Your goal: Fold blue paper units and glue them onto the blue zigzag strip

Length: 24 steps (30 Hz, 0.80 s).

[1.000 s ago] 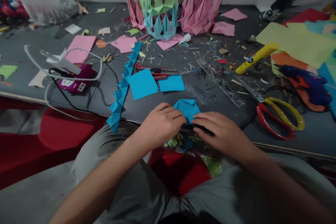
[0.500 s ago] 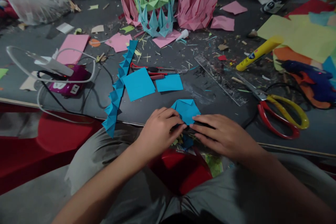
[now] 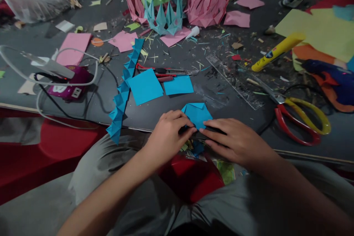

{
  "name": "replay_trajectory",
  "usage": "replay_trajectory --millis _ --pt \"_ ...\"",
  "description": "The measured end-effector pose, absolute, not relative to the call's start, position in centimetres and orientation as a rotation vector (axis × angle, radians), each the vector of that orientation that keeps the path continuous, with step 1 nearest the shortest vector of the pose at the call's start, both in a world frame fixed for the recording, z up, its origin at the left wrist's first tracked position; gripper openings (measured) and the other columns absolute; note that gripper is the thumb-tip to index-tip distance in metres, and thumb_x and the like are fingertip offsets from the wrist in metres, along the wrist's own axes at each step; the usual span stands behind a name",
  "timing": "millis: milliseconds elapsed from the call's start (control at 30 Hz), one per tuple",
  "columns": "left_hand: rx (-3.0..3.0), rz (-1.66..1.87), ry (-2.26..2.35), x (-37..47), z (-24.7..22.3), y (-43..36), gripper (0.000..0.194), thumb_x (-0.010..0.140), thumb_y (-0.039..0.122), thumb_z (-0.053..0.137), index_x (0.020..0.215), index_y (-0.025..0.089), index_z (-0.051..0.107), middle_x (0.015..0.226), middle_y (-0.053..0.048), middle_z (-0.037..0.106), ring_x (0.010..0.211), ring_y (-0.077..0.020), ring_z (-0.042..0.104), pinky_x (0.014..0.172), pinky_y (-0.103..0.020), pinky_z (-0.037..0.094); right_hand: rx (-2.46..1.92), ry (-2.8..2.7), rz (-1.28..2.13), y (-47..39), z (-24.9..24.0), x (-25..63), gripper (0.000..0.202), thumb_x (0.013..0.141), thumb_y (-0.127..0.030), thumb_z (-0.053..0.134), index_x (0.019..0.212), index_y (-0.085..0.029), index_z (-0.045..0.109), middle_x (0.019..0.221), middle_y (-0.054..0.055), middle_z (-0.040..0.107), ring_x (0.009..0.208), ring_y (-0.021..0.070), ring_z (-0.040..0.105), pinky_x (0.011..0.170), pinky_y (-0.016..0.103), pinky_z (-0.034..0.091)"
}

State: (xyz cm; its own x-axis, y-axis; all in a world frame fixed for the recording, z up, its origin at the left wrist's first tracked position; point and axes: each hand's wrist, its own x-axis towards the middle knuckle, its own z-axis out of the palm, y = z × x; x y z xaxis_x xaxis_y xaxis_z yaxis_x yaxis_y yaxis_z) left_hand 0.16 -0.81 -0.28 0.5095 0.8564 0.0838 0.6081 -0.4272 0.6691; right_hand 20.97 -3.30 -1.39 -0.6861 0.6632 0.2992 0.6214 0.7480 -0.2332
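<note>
One folded paper [image 3: 197,115]: left hand [image 3: 170,129] pinches it, right hand [image 3: 235,138] steadies it, fingers apart; uneven pressure could skew it.

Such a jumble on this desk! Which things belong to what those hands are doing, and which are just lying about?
Probably part of it:
folded blue paper, touched by the left hand and right hand
flat blue sheets, matching in colour
pleated blue strip

Seemingly just lying about:
scissors
clear ruler
yellow tube
purple box
pink papers
</note>
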Motion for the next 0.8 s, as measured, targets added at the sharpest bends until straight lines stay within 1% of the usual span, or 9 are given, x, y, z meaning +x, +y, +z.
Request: replay_trajectory --millis 267,467,800 --pt "2.144 0.536 1.169 0.16 0.0 -0.64 0.007 0.079 0.021 0.06 0.073 0.017 0.062 0.078 -0.001 0.06 0.077 -0.0155 0.055 0.07 -0.03 0.04 -1.008 -2.602 0.202 -3.28 -1.21 20.97 0.028 0.09 -0.028 0.041 0.098 -0.018 0.066 0.101 0.011 0.066 0.093 0.0216 0.06 0.072 0.037 0.05" --pt "2.135 0.503 1.153 0.08 0.24 -0.5 0.008 0.08 0.022 0.059 0.073 0.017 0.061 0.079 -0.001 0.059 0.079 -0.0158 0.054 0.07 -0.029 0.04 -1.029 -2.557 0.226 -3.37 -1.46 20.93 0.026 0.087 -0.03 0.047 0.101 -0.017 0.065 0.101 0.011 0.065 0.092 0.0217 0.059 0.074 0.036 0.049" --pt "2.126 0.484 1.148 0.07 0.3 -0.55 0.009 0.08 0.022 0.059 0.072 0.017 0.059 0.079 -0.001 0.057 0.079 -0.0159 0.053 0.071 -0.03 0.039 -1.036 -2.575 0.253 -3.37 -1.5 20.93 0.027 0.088 -0.03 0.045 0.102 -0.018 0.065 0.102 0.011 0.063 0.093 0.0229 0.058 0.074 0.039 0.048"
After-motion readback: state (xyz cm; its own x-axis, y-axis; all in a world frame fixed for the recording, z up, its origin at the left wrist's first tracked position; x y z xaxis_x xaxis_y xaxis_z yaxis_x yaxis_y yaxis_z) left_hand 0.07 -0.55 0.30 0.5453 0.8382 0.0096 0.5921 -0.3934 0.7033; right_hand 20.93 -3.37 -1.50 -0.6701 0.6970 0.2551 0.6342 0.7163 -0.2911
